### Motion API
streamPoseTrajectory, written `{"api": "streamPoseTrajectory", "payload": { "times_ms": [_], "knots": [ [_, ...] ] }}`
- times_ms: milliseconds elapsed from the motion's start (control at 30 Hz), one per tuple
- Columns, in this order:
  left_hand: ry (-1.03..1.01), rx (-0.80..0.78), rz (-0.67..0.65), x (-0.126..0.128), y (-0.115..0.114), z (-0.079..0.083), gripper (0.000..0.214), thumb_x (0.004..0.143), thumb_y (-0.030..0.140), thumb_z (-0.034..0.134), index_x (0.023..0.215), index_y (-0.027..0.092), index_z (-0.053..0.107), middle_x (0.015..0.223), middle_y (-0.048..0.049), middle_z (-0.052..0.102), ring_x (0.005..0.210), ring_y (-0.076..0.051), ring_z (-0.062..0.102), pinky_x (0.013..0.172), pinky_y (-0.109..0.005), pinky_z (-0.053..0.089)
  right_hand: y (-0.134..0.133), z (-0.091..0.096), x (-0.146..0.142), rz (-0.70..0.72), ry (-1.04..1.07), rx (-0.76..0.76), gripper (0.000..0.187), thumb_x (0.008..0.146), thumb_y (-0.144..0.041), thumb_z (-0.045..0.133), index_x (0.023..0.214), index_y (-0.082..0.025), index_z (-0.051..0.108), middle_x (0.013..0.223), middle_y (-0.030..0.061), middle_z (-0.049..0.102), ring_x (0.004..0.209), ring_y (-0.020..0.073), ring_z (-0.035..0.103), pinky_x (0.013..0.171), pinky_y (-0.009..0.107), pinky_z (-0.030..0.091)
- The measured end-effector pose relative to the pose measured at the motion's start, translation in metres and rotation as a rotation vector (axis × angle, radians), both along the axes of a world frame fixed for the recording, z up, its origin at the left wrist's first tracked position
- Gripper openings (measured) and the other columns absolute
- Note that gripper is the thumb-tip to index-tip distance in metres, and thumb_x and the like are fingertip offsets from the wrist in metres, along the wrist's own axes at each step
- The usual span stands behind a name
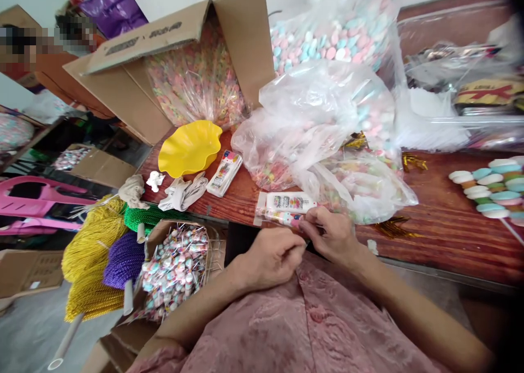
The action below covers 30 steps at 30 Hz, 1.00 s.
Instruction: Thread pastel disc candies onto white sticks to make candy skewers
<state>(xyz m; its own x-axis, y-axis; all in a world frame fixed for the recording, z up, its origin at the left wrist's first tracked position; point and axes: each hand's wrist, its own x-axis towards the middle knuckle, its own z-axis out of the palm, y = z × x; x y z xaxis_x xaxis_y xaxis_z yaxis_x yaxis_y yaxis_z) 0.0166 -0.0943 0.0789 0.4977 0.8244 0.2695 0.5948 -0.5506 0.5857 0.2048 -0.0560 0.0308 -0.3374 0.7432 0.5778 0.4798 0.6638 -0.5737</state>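
Observation:
Both hands are close together at the table's front edge, above my lap. My left hand [275, 255] is closed, its fingers curled in. My right hand [333, 235] is pinched beside it, thumb against fingers. Whatever either hand holds is hidden or too small to name. Right beside my right fingertips lie printed clear plastic wrappers [290, 202] with a white label and coloured print; I cannot tell if the fingers grip them. Behind the right hand, a clear plastic bag [364, 190] of colourful candies rests on the table.
A yellow wavy-edged bowl [190, 149], a stack of printed wrappers [225, 173] and a bundle of white strips [183, 193] lie left. A cardboard box [249, 40] and a large candy bag [327, 42] stand behind. Candy skewers [497, 184] lie right. Below left, a box holds lollipops [176, 269].

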Motion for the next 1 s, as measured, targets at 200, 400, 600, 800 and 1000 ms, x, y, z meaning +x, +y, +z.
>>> {"api": "streamPoseTrajectory", "payload": {
  "times_ms": [200,400,600,800,1000],
  "knots": [
    [-0.221,-0.288,-0.117,-0.022,0.062,0.039,0.026,0.087,0.034,0.065,0.105,0.017,0.072,0.109,-0.0097,0.070,0.104,-0.021,0.062,0.095,-0.036,0.046,0.040,0.078,0.029,0.297,-0.380,0.092,0.014,0.096,-0.021,0.046,0.083,-0.019,0.053,0.065,-0.0019,0.055,0.057,0.0103,0.044,0.058,0.026,0.027],
    [-0.796,-0.830,-0.014,0.002,0.082,0.011,0.031,0.066,0.041,0.083,0.078,0.013,0.076,0.076,-0.0030,0.070,0.069,-0.012,0.061,0.071,-0.026,0.048,0.067,0.127,0.011,0.415,-0.561,0.007,0.014,0.090,-0.013,0.050,0.101,-0.020,0.055,0.081,0.0010,0.060,0.068,0.0128,0.052,0.061,0.025,0.032],
    [-1.109,-0.659,0.150,0.025,0.075,-0.005,0.028,0.063,0.038,0.086,0.068,0.014,0.071,0.067,0.0003,0.065,0.062,-0.010,0.058,0.061,-0.022,0.049,0.078,0.095,-0.009,0.355,-0.203,-0.127,0.020,0.095,-0.016,0.041,0.112,-0.020,0.052,0.113,0.0090,0.056,0.102,0.0179,0.056,0.085,0.032,0.048],
    [-1.154,-0.550,0.387,0.023,0.077,-0.012,0.040,0.069,0.052,0.079,0.076,0.016,0.063,0.061,0.0043,0.058,0.045,-0.004,0.048,0.042,-0.015,0.040,0.059,0.076,0.010,0.085,0.579,-0.183,0.043,0.088,-0.040,0.062,0.128,-0.031,0.051,0.131,0.0079,0.052,0.116,0.0237,0.053,0.086,0.038,0.051],
    [-1.068,-0.284,0.320,0.036,0.079,-0.008,0.031,0.075,0.046,0.077,0.072,0.017,0.068,0.069,-0.0005,0.063,0.064,-0.010,0.056,0.060,-0.021,0.051,0.031,0.027,-0.011,-0.031,0.556,-0.337,0.008,0.085,-0.026,0.069,0.092,-0.024,0.070,0.082,0.0007,0.064,0.075,0.0142,0.059,0.068,0.028,0.050]
  ]
}}
